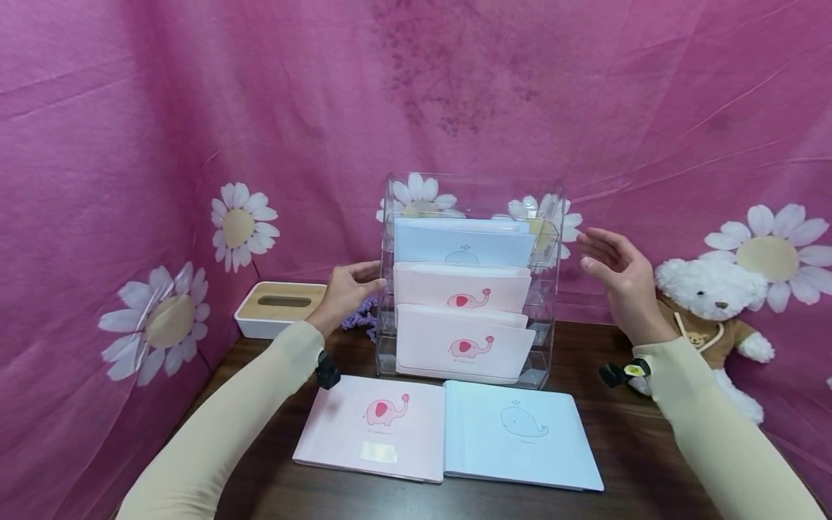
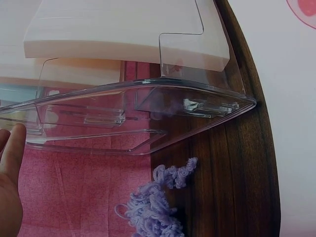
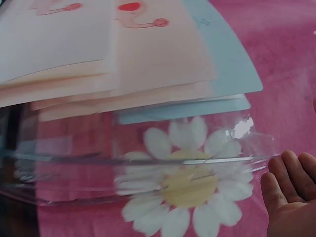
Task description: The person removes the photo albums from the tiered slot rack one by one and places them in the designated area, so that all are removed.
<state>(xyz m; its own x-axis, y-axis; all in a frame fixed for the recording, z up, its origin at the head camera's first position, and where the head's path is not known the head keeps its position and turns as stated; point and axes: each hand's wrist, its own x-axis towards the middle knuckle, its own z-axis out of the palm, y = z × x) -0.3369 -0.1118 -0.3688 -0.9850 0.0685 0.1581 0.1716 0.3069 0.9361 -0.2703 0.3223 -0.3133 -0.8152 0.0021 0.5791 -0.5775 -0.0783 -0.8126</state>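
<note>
A clear plastic tiered rack (image 1: 552, 318) stands upright on the table. It holds a blue whale booklet (image 1: 429, 242) at the back, and a pink elephant booklet (image 1: 422, 285) and another pink elephant booklet (image 1: 422, 343) in the lower tiers. My left hand (image 1: 351, 292) is at the rack's left side, its fingertips touching or very close to the clear edge; in the left wrist view its fingers (image 2: 14, 153) look extended. Off the right side, my right hand (image 1: 620, 278) is raised with its fingers loosely extended, holding nothing.
Flat before the rack lie a pink elephant booklet (image 1: 338, 433) and a blue whale booklet (image 1: 552, 455), side by side. A wood-topped tissue box (image 1: 260, 325) and purple knitted flowers (image 2: 153, 207) are to the left. At the right sits a white teddy bear (image 1: 708, 289).
</note>
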